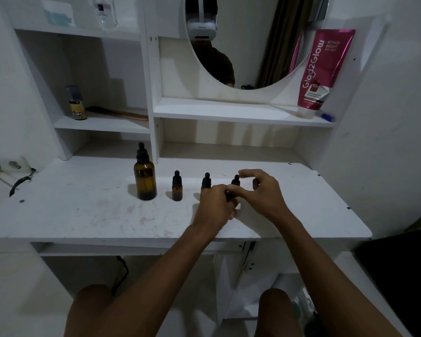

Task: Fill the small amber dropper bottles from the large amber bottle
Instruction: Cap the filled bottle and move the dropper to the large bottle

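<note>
The large amber bottle [145,181] with a black dropper cap stands upright on the white desk [83,215]. To its right, three small amber dropper bottles stand in a row. The first small bottle [177,188] stands free. My left hand [215,206] hides the lower half of the second small bottle [206,180]. That hand grips the body of the third small bottle [235,182]. My right hand [265,194] hovers over that bottle, curved, with its index fingertip at the black bulb and its thumb apart from it.
A pink tube [322,71] leans on the shelf under the round mirror [248,42]. A small spray can [77,104] and a brush [117,113] sit in the left cubby. A wall socket [9,165] and its cable are at the desk's left end.
</note>
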